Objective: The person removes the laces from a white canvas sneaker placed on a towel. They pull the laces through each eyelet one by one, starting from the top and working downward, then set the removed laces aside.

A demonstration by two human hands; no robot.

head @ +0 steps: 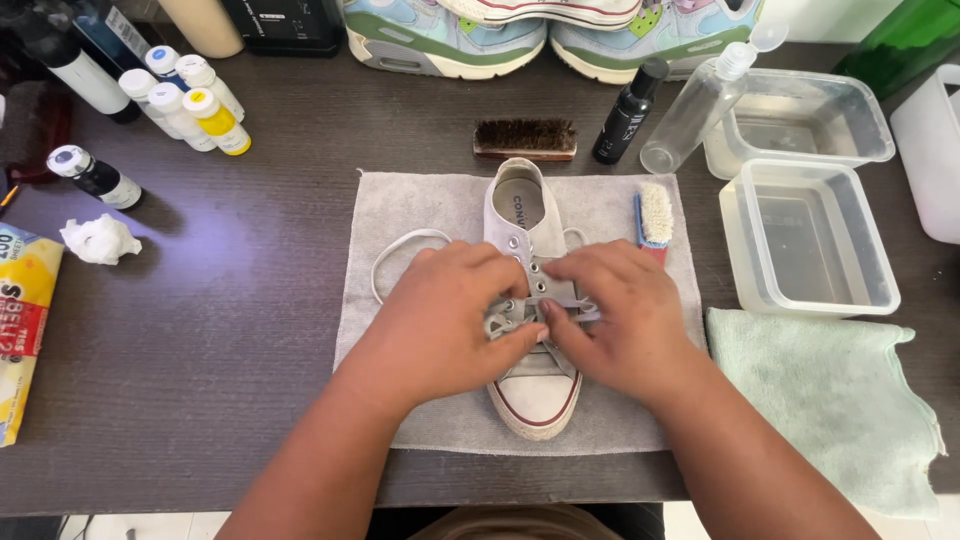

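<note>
A grey low-top sneaker [528, 215] lies on a grey cloth [400, 215], toe toward me. Both hands rest on its lacing. My left hand [450, 320] pinches the white shoelace [395, 255] at the eyelets; a loop of the lace trails off to the left across the cloth. From the other side, my right hand [620, 320] grips the lace over the tongue. The middle of the shoe is hidden under my fingers.
A small white-bristle brush [655, 215] lies right of the shoe, and a brown brush [525, 138] behind it. Two clear tubs [810, 240] stand at right above a green towel [830, 400]. Bottles [185, 100] stand at back left, a black bottle [628, 110] and spray bottle [700, 105] at back.
</note>
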